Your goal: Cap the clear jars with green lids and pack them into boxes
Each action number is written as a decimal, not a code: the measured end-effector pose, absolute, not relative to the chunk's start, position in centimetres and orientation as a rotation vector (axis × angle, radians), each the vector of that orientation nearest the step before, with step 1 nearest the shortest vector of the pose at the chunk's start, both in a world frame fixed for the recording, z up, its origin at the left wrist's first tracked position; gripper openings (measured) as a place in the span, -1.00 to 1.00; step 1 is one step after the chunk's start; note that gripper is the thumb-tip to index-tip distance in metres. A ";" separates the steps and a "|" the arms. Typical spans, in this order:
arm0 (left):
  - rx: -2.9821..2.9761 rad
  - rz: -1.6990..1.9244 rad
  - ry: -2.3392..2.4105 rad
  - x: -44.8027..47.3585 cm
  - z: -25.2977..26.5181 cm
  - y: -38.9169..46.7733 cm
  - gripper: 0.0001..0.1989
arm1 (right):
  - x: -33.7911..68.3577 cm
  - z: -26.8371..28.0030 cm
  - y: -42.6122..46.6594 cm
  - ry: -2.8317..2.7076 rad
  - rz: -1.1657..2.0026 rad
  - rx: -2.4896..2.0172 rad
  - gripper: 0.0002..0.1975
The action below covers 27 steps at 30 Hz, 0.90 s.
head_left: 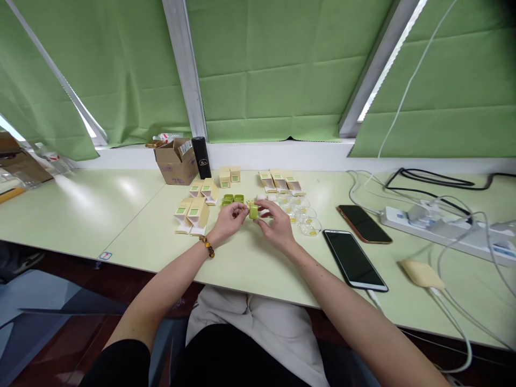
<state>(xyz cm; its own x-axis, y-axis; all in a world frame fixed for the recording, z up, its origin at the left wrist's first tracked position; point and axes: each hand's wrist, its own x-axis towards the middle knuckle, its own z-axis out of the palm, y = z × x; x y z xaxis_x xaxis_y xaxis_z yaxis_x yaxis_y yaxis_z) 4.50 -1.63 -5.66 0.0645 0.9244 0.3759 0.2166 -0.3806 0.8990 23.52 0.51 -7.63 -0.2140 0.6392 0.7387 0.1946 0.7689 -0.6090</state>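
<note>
Over the middle of the table, my right hand (278,224) grips a small green box-like piece (253,211) between thumb and fingers. My left hand (230,219), with a beaded bracelet on the wrist, is closed in a pinch right beside that piece; what its fingertips hold is too small to make out. Several green square trays (228,198) sit just beyond the left hand. Tiny yellowish bits (249,202) lie behind the green piece, partly hidden by my fingers. To the right of my right hand are several clear round plastic pieces (310,226) with yellow marks.
Open cream cartons stand at left (198,210), at the back (229,176) and at back right (280,181). Behind them are a cardboard box (176,164) and a black cylinder (201,157). Two phones (355,260), a power strip (439,231) and cables occupy the right.
</note>
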 end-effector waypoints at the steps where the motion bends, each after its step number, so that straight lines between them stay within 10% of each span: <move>1: 1.682 1.356 1.146 4.5 -5.6 -1.6 -0.63 | 23.5 -7.6 0.5 -1.776 0.470 -0.653 -0.54; 27: 1.650 1.385 1.119 4.3 -5.8 -1.4 -0.56 | 23.6 -7.0 0.4 -1.740 0.521 -0.690 -0.59</move>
<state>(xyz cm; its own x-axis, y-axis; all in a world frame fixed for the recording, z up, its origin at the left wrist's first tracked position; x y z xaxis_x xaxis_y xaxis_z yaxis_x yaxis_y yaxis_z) 4.33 -1.43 -5.78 0.0554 0.9236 0.3792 0.1763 -0.3829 0.9068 23.65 0.36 -7.00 -0.1913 0.6836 0.7044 0.1837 0.7299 -0.6585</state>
